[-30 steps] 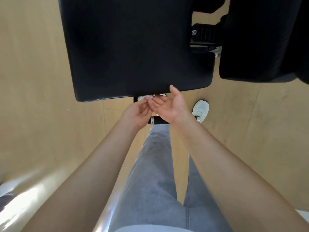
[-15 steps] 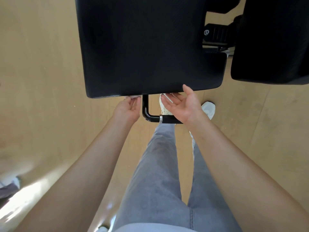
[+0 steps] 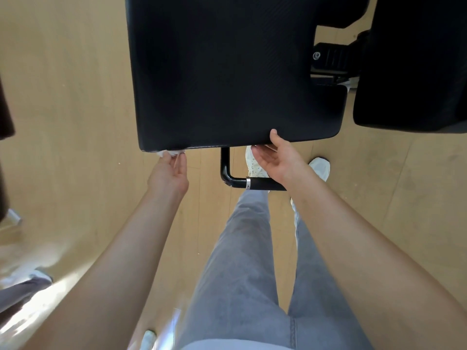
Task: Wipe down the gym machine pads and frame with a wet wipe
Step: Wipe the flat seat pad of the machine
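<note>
A large black pad (image 3: 232, 72) fills the upper middle. My left hand (image 3: 168, 174) reaches up to the pad's near left corner and holds a crumpled white wet wipe (image 3: 169, 153) at its fingertips against the pad's lower edge. My right hand (image 3: 276, 159) is at the same near edge further right, palm turned up. Its thumb lies on the rim and its straight fingers slip under the pad. Below the pad a bent black frame bar (image 3: 225, 170) runs into a black handle grip (image 3: 264, 185), partly hidden by my right wrist.
A second black pad (image 3: 414, 61) stands at the right, with black frame parts (image 3: 331, 59) between the two pads. Wooden floor (image 3: 68, 102) lies all around. My legs in grey jeans and white shoes (image 3: 322, 168) stand below the pad. Another person's shoe and trouser leg (image 3: 30, 284) show at lower left.
My left hand has slid left along the pad's near edge to the corner, and the wipe shows at its fingertips. My right hand keeps its place at the edge.
</note>
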A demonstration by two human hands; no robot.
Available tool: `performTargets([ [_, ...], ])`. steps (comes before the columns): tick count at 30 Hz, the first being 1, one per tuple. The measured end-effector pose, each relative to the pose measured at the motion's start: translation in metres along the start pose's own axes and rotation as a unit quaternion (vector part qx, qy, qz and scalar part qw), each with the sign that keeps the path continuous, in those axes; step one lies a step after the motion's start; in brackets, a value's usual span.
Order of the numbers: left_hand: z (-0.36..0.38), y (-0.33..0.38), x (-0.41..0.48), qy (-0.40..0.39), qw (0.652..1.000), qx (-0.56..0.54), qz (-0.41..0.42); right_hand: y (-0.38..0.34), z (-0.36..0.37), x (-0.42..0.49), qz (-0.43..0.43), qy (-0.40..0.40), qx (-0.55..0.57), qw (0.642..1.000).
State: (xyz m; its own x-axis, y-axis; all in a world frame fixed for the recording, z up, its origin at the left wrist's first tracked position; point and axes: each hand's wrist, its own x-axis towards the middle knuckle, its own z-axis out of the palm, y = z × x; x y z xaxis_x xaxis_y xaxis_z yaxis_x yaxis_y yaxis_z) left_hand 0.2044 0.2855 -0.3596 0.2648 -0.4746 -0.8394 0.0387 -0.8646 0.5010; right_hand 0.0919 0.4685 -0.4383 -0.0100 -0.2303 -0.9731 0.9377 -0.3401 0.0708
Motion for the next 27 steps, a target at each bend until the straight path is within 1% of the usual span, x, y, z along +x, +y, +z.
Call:
performTargets([
  [4, 0.019, -0.031, -0.019, -0.023, 0.997, 0.051, -0.057, -0.001, -0.001, -0.004, 0.007, -0.006, 0.008, 1.0],
  [7, 0.025, -0.038, -0.026, -0.017, 0.995, 0.086, -0.058, -0.003, -0.004, -0.006, 0.019, -0.008, 0.007, 1.0],
  [9, 0.02, -0.029, -0.03, 0.016, 0.994, 0.105, -0.014, -0.005, -0.006, -0.009, 0.025, -0.012, -0.023, 0.999],
  [10, 0.014, -0.022, -0.028, 0.034, 0.992, 0.123, 0.023, -0.006, -0.006, -0.013, 0.023, -0.013, -0.065, 0.998],
  [11, 0.009, -0.014, -0.027, 0.044, 0.986, 0.147, 0.068, -0.006, -0.005, -0.017, 0.011, -0.011, -0.126, 0.992],
  [12, 0.002, -0.006, -0.024, 0.046, 0.975, 0.172, 0.131, -0.005, -0.004, -0.022, -0.018, -0.005, -0.199, 0.98],
  [13, -0.003, 0.0, -0.023, 0.043, 0.959, 0.191, 0.204, -0.003, -0.002, -0.027, -0.068, 0.002, -0.276, 0.959],
  [14, -0.01, 0.004, -0.019, 0.043, 0.934, 0.226, 0.275, -0.001, 0.002, -0.032, -0.14, 0.007, -0.351, 0.926],
  [15, -0.014, 0.008, -0.017, 0.054, 0.9, 0.273, 0.335, 0.002, 0.005, -0.034, -0.225, 0.006, -0.425, 0.877],
  [16, -0.017, 0.01, -0.013, 0.068, 0.86, 0.321, 0.39, 0.005, 0.007, -0.032, -0.307, -0.002, -0.497, 0.811],
  [17, -0.018, 0.012, -0.01, 0.075, 0.819, 0.364, 0.438, 0.007, 0.01, -0.029, -0.381, -0.014, -0.561, 0.735],
  [18, -0.018, 0.015, -0.006, 0.069, 0.782, 0.392, 0.48, 0.009, 0.013, -0.021, -0.442, -0.024, -0.612, 0.655],
  [19, -0.016, 0.019, 0.001, 0.052, 0.754, 0.409, 0.512, 0.011, 0.016, -0.012, -0.487, -0.028, -0.65, 0.583],
  [20, -0.013, 0.02, 0.008, 0.039, 0.723, 0.425, 0.544, 0.01, 0.017, -0.003, -0.512, -0.028, -0.679, 0.525],
  [21, -0.009, 0.018, 0.014, 0.024, 0.691, 0.443, 0.571, 0.009, 0.016, 0.003, -0.529, -0.024, -0.7, 0.48],
  [22, -0.003, 0.016, 0.018, 0.016, 0.66, 0.463, 0.591, 0.007, 0.016, 0.009, -0.54, -0.022, -0.714, 0.445],
  [23, 0.002, 0.011, 0.021, 0.0, 0.629, 0.481, 0.61, 0.006, 0.014, 0.013, -0.547, -0.023, -0.723, 0.42],
  [24, 0.008, 0.004, 0.022, -0.021, 0.602, 0.498, 0.623, 0.005, 0.013, 0.015, -0.555, -0.024, -0.727, 0.404],
  [26, 0.022, -0.011, 0.02, -0.08, 0.553, 0.537, 0.632, 0.004, 0.011, 0.018, -0.566, -0.026, -0.723, 0.395],
  [27, 0.028, -0.021, 0.02, -0.102, 0.517, 0.565, 0.635, 0.004, 0.011, 0.018, -0.57, -0.03, -0.719, 0.395],
])
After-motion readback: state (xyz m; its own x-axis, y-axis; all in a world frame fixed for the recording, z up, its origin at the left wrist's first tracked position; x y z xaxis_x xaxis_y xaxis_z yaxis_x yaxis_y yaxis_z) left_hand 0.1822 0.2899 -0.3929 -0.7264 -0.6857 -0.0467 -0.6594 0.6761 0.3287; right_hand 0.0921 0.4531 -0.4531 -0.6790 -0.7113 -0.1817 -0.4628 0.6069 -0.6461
